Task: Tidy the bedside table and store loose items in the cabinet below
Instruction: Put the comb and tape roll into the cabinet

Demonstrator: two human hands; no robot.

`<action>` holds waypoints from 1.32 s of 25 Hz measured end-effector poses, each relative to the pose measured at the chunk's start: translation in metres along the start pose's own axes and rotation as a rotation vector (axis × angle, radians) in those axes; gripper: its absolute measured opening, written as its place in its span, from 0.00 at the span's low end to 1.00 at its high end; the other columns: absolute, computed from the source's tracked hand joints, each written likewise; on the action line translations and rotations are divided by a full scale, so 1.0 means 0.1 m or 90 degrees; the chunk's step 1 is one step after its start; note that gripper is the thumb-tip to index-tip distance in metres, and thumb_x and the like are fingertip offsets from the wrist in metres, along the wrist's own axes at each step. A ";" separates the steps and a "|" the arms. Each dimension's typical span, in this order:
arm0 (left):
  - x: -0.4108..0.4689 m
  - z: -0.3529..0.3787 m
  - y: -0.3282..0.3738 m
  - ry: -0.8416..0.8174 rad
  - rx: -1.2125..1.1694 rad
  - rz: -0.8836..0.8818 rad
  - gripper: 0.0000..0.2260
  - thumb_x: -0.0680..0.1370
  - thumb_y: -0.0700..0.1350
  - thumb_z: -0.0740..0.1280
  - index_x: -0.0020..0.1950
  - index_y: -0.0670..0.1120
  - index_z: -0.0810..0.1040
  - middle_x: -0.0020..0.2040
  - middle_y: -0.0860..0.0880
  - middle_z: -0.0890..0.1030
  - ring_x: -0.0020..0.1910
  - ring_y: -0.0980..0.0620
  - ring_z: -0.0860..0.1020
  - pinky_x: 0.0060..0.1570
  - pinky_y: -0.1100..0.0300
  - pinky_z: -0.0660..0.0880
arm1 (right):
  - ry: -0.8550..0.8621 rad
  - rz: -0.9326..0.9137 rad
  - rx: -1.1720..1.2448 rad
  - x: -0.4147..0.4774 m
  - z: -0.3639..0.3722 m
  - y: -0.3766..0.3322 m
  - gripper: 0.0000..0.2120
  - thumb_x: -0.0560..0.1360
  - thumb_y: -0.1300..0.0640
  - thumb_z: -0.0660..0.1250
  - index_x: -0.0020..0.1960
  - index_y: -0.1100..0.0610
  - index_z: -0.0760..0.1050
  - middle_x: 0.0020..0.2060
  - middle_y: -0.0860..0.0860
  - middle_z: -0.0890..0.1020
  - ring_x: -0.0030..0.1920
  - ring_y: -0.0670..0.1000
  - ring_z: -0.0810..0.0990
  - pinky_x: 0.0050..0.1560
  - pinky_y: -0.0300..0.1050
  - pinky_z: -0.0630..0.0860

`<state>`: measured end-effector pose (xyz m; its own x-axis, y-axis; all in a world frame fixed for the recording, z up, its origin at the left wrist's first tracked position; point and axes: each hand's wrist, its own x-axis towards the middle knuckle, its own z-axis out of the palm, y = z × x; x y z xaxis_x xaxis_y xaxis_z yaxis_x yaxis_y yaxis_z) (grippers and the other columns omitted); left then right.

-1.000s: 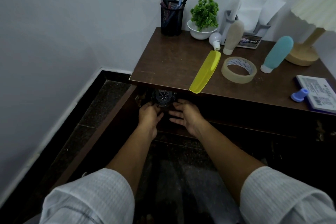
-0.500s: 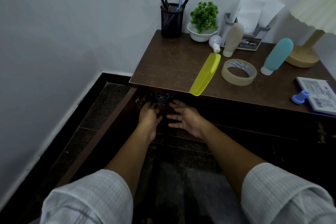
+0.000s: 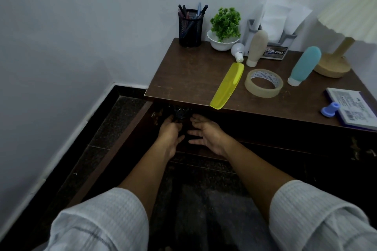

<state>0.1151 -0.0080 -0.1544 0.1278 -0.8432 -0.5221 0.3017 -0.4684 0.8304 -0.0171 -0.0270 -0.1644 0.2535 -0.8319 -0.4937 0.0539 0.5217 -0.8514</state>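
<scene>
"Where are the hands?"
"Both reach into the cabinet (image 3: 285, 134) under the desk (image 3: 183, 75). The right hand (image 3: 206, 132) is spread and holds nothing. The left hand (image 3: 169, 131) has its fingertips at a dark object (image 3: 181, 113); it's too dim to tell its grip."
"And on top?"
"A yellow comb (image 3: 227, 85) overhangs the front edge, with a tape roll (image 3: 263, 83) just beside it."

The dark wooden desk (image 3: 189, 75) carried, along its back, a black mesh pen cup (image 3: 190, 28), a small green plant (image 3: 225, 21) in a white bowl (image 3: 221, 44), a grey holder (image 3: 252, 26) of white tissue and a lamp (image 3: 331, 65). A yellow comb (image 3: 228, 85) lay slantwise with its tip over the front edge, a roll of clear tape (image 3: 263, 92) just beside it and a light bulb (image 3: 237, 50) at its far end. A beige tube (image 3: 257, 48) and a teal tube (image 3: 305, 65) stood on their caps, and a flat printed box (image 3: 350, 110) lay at the right, a small blue cap (image 3: 330, 109) against it.
</scene>
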 end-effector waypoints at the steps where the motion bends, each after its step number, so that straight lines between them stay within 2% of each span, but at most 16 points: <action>1: -0.05 0.02 0.01 0.006 0.016 -0.004 0.22 0.81 0.34 0.55 0.72 0.49 0.71 0.56 0.51 0.80 0.54 0.54 0.77 0.61 0.49 0.73 | 0.007 0.005 -0.018 -0.05 0.00 0.01 0.24 0.85 0.60 0.57 0.80 0.53 0.61 0.76 0.51 0.69 0.70 0.60 0.75 0.61 0.58 0.78; 3: -0.19 0.07 0.03 0.013 0.049 -0.012 0.18 0.82 0.36 0.56 0.68 0.48 0.74 0.55 0.50 0.80 0.53 0.53 0.77 0.58 0.50 0.73 | 0.015 0.010 -0.095 -0.21 0.01 -0.01 0.22 0.84 0.59 0.59 0.78 0.54 0.65 0.69 0.53 0.75 0.64 0.59 0.78 0.56 0.54 0.79; 5: -0.39 0.15 0.10 0.011 0.076 -0.018 0.13 0.82 0.37 0.58 0.61 0.47 0.77 0.57 0.45 0.80 0.54 0.49 0.77 0.53 0.52 0.74 | 0.017 -0.011 -0.214 -0.45 0.05 -0.08 0.16 0.83 0.57 0.61 0.71 0.55 0.71 0.59 0.52 0.80 0.55 0.55 0.81 0.49 0.50 0.79; 7: -0.61 0.25 0.22 -0.019 0.122 -0.010 0.09 0.80 0.37 0.60 0.51 0.44 0.80 0.52 0.42 0.80 0.48 0.47 0.78 0.45 0.54 0.76 | 0.017 -0.063 -0.321 -0.69 0.07 -0.20 0.09 0.82 0.58 0.62 0.61 0.55 0.76 0.52 0.54 0.83 0.48 0.53 0.81 0.42 0.46 0.78; 8: -0.71 0.29 0.28 -0.040 0.152 -0.002 0.10 0.80 0.37 0.60 0.50 0.43 0.82 0.50 0.41 0.81 0.45 0.47 0.78 0.44 0.55 0.77 | 0.022 -0.098 -0.368 -0.81 0.07 -0.27 0.07 0.82 0.59 0.63 0.58 0.56 0.77 0.50 0.56 0.84 0.45 0.54 0.82 0.38 0.44 0.78; 11: -1.05 0.43 0.53 -0.086 0.197 0.032 0.12 0.79 0.38 0.61 0.56 0.40 0.84 0.46 0.42 0.84 0.43 0.46 0.81 0.40 0.57 0.79 | 0.091 -0.251 -0.505 -1.18 -0.02 -0.55 0.04 0.78 0.59 0.66 0.49 0.57 0.80 0.39 0.55 0.85 0.39 0.54 0.85 0.34 0.47 0.79; 13: -1.20 0.49 0.67 -0.102 0.185 0.043 0.13 0.82 0.41 0.60 0.59 0.44 0.82 0.50 0.46 0.85 0.50 0.48 0.82 0.49 0.53 0.80 | 0.188 -0.344 -0.585 -1.38 -0.12 -0.69 0.04 0.77 0.54 0.69 0.44 0.52 0.81 0.35 0.49 0.84 0.37 0.51 0.84 0.38 0.50 0.81; 15: -1.27 0.51 0.73 -0.107 0.184 0.065 0.12 0.84 0.43 0.59 0.61 0.46 0.80 0.55 0.48 0.83 0.56 0.48 0.81 0.59 0.49 0.78 | 0.301 -0.412 -0.656 -1.53 -0.25 -0.79 0.04 0.77 0.51 0.69 0.45 0.50 0.80 0.37 0.46 0.82 0.39 0.47 0.81 0.39 0.47 0.79; 17: -1.26 0.52 0.69 -0.082 0.238 0.139 0.10 0.82 0.45 0.61 0.59 0.46 0.81 0.54 0.49 0.83 0.55 0.49 0.81 0.59 0.47 0.79 | 0.371 -0.445 -0.742 -1.62 -0.39 -0.84 0.06 0.77 0.50 0.68 0.51 0.50 0.80 0.44 0.45 0.81 0.45 0.47 0.80 0.43 0.47 0.77; 19: -1.21 0.53 0.62 -0.031 0.362 0.271 0.09 0.80 0.47 0.64 0.56 0.51 0.82 0.52 0.51 0.83 0.51 0.51 0.81 0.56 0.48 0.80 | 0.366 -0.429 -0.805 -1.62 -0.52 -0.86 0.13 0.78 0.49 0.68 0.60 0.51 0.78 0.53 0.48 0.79 0.52 0.49 0.79 0.48 0.48 0.77; 21: -1.17 0.57 0.59 -0.006 0.442 0.330 0.10 0.78 0.48 0.65 0.57 0.53 0.81 0.52 0.53 0.83 0.49 0.52 0.80 0.53 0.49 0.80 | 0.324 -0.389 -0.845 -1.57 -0.57 -0.83 0.20 0.78 0.47 0.68 0.68 0.51 0.73 0.58 0.51 0.76 0.57 0.52 0.78 0.51 0.49 0.76; 23: -1.14 0.61 0.59 -0.021 0.431 0.296 0.14 0.77 0.49 0.64 0.62 0.52 0.79 0.55 0.52 0.82 0.51 0.50 0.80 0.55 0.46 0.79 | 0.281 -0.379 -0.909 -1.48 -0.54 -0.79 0.28 0.77 0.46 0.69 0.75 0.49 0.65 0.61 0.52 0.74 0.60 0.55 0.76 0.52 0.50 0.76; 25: -1.09 0.64 0.61 -0.031 0.393 0.248 0.16 0.77 0.48 0.63 0.64 0.51 0.78 0.56 0.49 0.81 0.52 0.49 0.80 0.56 0.44 0.79 | 0.253 -0.396 -0.970 -1.36 -0.50 -0.80 0.31 0.78 0.46 0.68 0.77 0.46 0.61 0.61 0.53 0.72 0.60 0.57 0.75 0.51 0.52 0.77; 28: -1.04 0.66 0.62 -0.041 0.263 0.136 0.11 0.81 0.43 0.61 0.60 0.49 0.78 0.55 0.46 0.81 0.54 0.47 0.79 0.55 0.45 0.80 | 0.236 -0.382 -0.997 -1.26 -0.44 -0.86 0.26 0.78 0.48 0.67 0.75 0.48 0.67 0.61 0.54 0.70 0.59 0.58 0.76 0.53 0.56 0.79; 30: -1.02 0.66 0.64 -0.051 0.167 0.077 0.08 0.82 0.43 0.62 0.58 0.47 0.79 0.55 0.45 0.81 0.55 0.46 0.80 0.52 0.48 0.80 | 0.223 -0.378 -0.937 -1.25 -0.44 -0.88 0.22 0.78 0.51 0.66 0.71 0.49 0.72 0.60 0.53 0.72 0.59 0.57 0.76 0.55 0.56 0.78; 33: -0.99 0.64 0.63 -0.058 0.101 0.053 0.05 0.82 0.44 0.66 0.54 0.45 0.80 0.48 0.46 0.83 0.47 0.48 0.82 0.45 0.53 0.81 | 0.174 -0.402 -0.811 -1.34 -0.44 -0.84 0.17 0.78 0.59 0.66 0.66 0.52 0.79 0.59 0.51 0.75 0.58 0.53 0.77 0.58 0.50 0.76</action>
<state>0.0606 0.0297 -0.0381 0.0587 -0.8977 -0.4367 0.1402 -0.4257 0.8940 -0.0981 0.0321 -0.0342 0.3168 -0.9405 0.1225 -0.8322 -0.3376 -0.4399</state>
